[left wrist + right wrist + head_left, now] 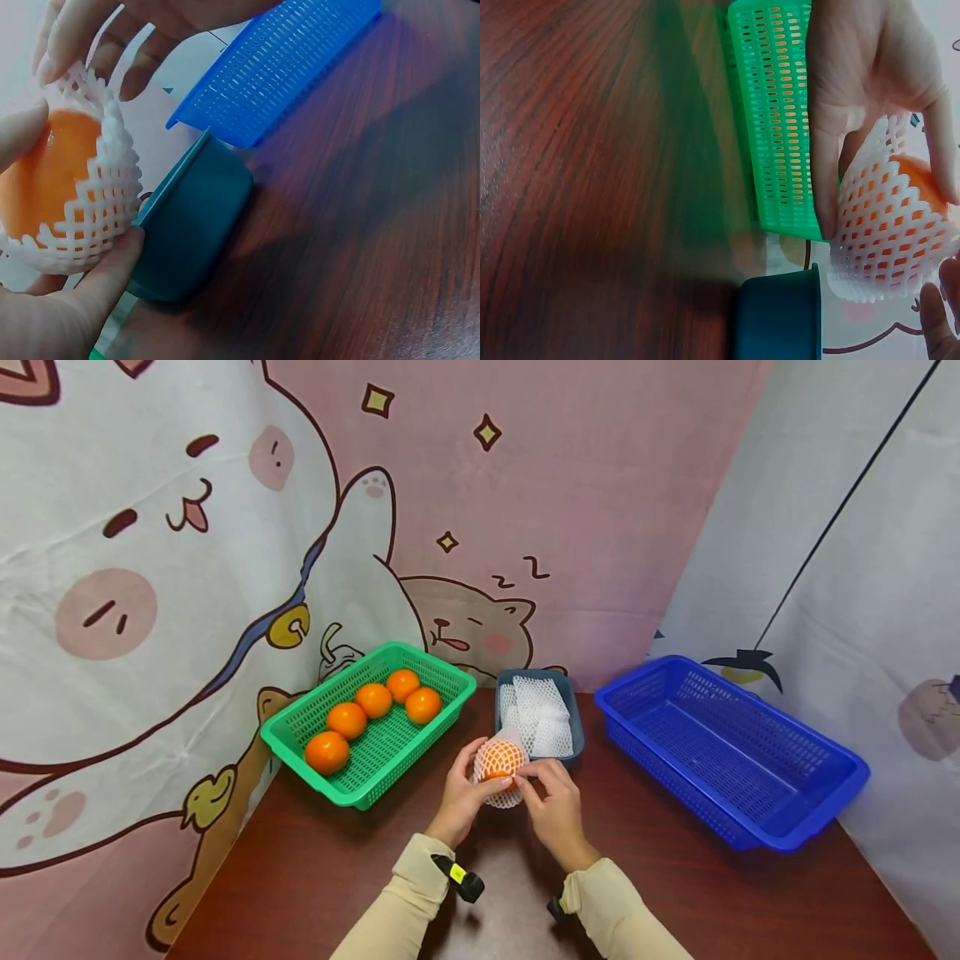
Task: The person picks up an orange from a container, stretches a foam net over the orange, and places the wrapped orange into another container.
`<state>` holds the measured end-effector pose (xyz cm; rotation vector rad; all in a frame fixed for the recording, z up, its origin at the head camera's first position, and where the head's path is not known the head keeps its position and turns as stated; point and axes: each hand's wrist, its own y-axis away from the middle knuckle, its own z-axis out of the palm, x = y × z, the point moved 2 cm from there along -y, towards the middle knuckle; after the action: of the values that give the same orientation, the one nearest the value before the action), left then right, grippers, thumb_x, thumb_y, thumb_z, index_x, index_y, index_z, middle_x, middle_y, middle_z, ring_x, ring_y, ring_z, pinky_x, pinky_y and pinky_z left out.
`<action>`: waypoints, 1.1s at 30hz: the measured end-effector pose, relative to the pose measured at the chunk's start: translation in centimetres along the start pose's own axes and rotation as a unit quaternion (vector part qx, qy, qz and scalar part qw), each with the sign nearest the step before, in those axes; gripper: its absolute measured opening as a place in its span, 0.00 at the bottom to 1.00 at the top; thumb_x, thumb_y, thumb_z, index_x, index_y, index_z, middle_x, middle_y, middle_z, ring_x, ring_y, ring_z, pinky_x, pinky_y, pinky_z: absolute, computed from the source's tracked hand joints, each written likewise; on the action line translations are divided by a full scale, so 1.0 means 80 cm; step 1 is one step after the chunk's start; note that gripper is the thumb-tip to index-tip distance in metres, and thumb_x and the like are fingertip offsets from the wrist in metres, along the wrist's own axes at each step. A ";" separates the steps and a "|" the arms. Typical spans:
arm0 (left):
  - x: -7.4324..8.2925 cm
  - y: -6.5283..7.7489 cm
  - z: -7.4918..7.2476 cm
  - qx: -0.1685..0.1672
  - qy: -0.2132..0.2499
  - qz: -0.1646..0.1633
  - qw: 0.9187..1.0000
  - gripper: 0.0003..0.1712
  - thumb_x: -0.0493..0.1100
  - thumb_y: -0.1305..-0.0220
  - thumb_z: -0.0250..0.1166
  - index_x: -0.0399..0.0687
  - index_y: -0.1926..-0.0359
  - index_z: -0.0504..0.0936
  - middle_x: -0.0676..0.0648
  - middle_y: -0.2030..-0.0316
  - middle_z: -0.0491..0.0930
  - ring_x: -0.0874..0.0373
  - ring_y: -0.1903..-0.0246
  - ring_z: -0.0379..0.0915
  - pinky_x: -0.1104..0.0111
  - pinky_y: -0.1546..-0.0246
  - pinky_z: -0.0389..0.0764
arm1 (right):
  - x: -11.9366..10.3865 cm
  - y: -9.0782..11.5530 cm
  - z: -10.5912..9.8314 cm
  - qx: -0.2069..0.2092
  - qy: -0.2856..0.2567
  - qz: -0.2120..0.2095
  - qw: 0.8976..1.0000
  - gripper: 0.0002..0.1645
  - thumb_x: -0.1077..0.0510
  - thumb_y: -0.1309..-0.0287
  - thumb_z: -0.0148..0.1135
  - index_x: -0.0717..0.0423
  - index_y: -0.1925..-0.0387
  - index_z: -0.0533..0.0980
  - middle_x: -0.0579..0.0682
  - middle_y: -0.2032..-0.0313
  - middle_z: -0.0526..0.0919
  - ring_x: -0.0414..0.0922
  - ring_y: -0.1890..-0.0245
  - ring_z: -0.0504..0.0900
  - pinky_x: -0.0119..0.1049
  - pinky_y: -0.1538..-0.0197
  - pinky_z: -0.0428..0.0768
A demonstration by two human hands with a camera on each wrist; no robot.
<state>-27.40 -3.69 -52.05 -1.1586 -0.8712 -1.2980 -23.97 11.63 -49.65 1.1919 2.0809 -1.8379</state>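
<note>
A bright orange fruit, like an orange (497,771), is partly wrapped in a white foam net sleeve (501,750); a bare patch of peel shows near the thumb. My left hand (459,793) grips the wrapped fruit from the left, thumb on the bare peel. In the left wrist view, its fingers (112,277) curl beneath the netting. My right hand (557,810) pinches the sleeve's edge on the fruit's right side. The right wrist view shows the netting (889,232) stretched around most of the fruit, with my left hand (870,75) above and right fingertips (934,315) low at the right.
At the left, a green basket (390,770) holds several oranges (347,721). Behind my hands, a dark blue-grey tub (576,727) contains more white foam nets (542,710). A blue basket (675,777) stands at the right. Printed cloth (585,485) hangs behind the brown table (300,877).
</note>
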 end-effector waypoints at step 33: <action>-0.001 0.004 -0.010 -0.006 0.014 0.011 1.000 0.36 0.19 0.52 0.54 0.36 0.39 0.63 0.37 0.46 0.70 0.52 0.54 0.73 0.68 0.57 0.78 | -0.019 -0.008 -0.012 -0.089 -0.010 -0.120 0.989 0.25 0.66 0.57 0.70 0.63 0.51 0.79 0.59 0.51 0.80 0.55 0.49 0.75 0.38 0.41 0.68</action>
<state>-27.20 -4.43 -52.36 -1.1532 -0.8291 -1.2993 -22.88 11.81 -48.05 0.9123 2.4084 -1.6968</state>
